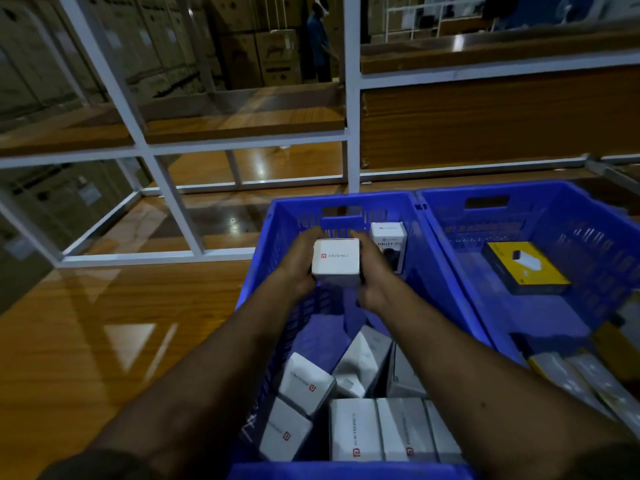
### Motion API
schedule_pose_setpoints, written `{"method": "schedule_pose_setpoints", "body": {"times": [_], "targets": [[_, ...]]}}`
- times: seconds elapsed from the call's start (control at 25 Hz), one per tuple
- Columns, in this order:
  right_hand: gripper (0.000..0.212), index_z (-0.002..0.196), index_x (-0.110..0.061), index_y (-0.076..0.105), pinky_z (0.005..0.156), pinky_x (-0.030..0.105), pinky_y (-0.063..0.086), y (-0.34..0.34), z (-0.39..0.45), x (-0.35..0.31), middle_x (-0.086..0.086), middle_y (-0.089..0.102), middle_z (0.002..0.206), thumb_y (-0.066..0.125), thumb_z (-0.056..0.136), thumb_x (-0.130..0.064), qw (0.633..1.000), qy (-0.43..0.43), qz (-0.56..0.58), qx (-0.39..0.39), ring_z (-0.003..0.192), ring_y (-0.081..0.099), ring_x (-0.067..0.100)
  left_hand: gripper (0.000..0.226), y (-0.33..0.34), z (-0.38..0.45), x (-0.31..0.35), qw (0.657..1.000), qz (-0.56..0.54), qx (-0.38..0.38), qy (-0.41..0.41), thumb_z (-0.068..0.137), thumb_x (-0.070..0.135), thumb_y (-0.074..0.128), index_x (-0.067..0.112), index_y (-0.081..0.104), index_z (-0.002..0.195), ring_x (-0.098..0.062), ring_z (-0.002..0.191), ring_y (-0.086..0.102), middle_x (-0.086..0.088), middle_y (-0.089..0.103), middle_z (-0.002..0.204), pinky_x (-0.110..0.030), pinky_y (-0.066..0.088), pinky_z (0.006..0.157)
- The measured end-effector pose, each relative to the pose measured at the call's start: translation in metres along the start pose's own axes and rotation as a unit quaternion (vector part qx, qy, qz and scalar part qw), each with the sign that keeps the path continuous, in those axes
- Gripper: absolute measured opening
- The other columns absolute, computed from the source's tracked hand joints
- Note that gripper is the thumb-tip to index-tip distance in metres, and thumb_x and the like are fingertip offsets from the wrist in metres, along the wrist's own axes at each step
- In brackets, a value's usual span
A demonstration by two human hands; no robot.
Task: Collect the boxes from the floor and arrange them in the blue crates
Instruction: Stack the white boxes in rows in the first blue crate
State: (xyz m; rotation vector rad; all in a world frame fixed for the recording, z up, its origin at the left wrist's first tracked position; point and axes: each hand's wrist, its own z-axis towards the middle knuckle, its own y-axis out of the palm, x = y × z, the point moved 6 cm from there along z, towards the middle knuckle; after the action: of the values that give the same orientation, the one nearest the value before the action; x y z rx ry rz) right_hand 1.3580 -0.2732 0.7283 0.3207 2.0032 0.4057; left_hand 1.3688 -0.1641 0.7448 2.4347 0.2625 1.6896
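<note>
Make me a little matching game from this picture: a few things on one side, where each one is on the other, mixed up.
Things:
1. white box
2. yellow box
3. Halley box
4. standing person

Places:
A. in the right crate
B. far behind the white shelf frame
C. held between the left hand and right hand
D. upright by the far wall of the left crate

Pairs: 1-C, 2-A, 3-D, 4-B

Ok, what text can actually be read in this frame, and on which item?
"PORTRONICS": top of the white box held by both hands.
"HALLEY", then unclear digits: upright box at the crate's far wall.
Red-logo print on the near boxes: too blurred.
Yellow box: nothing legible.
</note>
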Motion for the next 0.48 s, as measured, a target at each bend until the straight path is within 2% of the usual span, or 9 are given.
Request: {"method": "schedule_pose_setpoints", "body": {"times": [0.08, 0.16, 0.24, 0.32, 0.4, 0.48], "targets": [[0.035, 0.084, -0.013, 0.069, 0.059, 0.028, 0.052, 0.001, -0.003, -0.003, 0.009, 0.073, 0.070, 0.047, 0.094, -0.037, 0.999, 0.021, 0.016, -0.021, 0.064, 0.070, 0.026, 0.031, 0.002, -0.004, 0.016, 0.990, 0.074, 0.025, 0.117, 0.100, 0.024, 0.048, 0.021, 0.050, 0.131, -0.020, 0.070, 0.069, -0.010, 0.070, 0.092, -0.031, 0.053, 0.062], [0.027, 0.080, -0.010, 0.063, 0.049, 0.025, 0.052, 0.000, -0.005, -0.005, 0.009, 0.069, 0.059, 0.047, 0.094, -0.026, 0.998, 0.037, 0.031, -0.029, 0.051, 0.067, 0.024, 0.043, 0.005, -0.004, 0.019, 0.983, 0.099, 0.014, 0.157, 0.097, 0.023, 0.051, 0.028, 0.041, 0.138, -0.022, 0.073, 0.069, -0.013, 0.069, 0.103, -0.033, 0.054, 0.064], [0.019, 0.083, -0.009, 0.065, 0.056, 0.032, 0.056, 0.000, -0.008, -0.009, 0.010, 0.070, 0.062, 0.055, 0.093, -0.022, 0.998, 0.037, 0.045, -0.035, 0.057, 0.068, 0.026, 0.049, 0.003, -0.003, 0.013, 0.987, 0.100, 0.019, 0.121, 0.089, 0.032, 0.056, 0.022, 0.046, 0.136, -0.027, 0.079, 0.070, -0.018, 0.069, 0.112, -0.035, 0.054, 0.066], [0.012, 0.095, -0.008, 0.069, 0.065, 0.037, 0.056, -0.002, -0.009, -0.014, 0.011, 0.072, 0.074, 0.065, 0.090, -0.018, 0.998, 0.011, 0.059, -0.025, 0.069, 0.068, 0.027, 0.049, -0.004, -0.003, 0.004, 0.994, 0.098, 0.037, 0.031, 0.090, 0.042, 0.057, 0.014, 0.058, 0.130, -0.028, 0.081, 0.068, -0.018, 0.070, 0.112, -0.031, 0.052, 0.064], [0.019, 0.105, -0.008, 0.069, 0.067, 0.036, 0.057, -0.005, -0.008, -0.016, 0.010, 0.073, 0.087, 0.068, 0.089, -0.017, 0.999, -0.021, 0.050, -0.005, 0.075, 0.068, 0.025, 0.044, -0.009, -0.006, -0.005, 0.993, 0.100, 0.031, -0.049, 0.094, 0.047, 0.055, 0.016, 0.065, 0.123, -0.022, 0.083, 0.066, -0.010, 0.073, 0.108, -0.028, 0.050, 0.063], [0.022, 0.105, -0.013, 0.071, 0.076, 0.044, 0.059, -0.007, -0.006, -0.014, 0.012, 0.074, 0.095, 0.070, 0.088, -0.027, 0.999, -0.020, 0.044, 0.007, 0.082, 0.070, 0.028, 0.041, -0.011, -0.005, -0.007, 0.995, 0.081, 0.007, -0.066, 0.096, 0.043, 0.051, 0.015, 0.065, 0.122, -0.023, 0.084, 0.066, -0.009, 0.074, 0.102, -0.031, 0.048, 0.068]]}}
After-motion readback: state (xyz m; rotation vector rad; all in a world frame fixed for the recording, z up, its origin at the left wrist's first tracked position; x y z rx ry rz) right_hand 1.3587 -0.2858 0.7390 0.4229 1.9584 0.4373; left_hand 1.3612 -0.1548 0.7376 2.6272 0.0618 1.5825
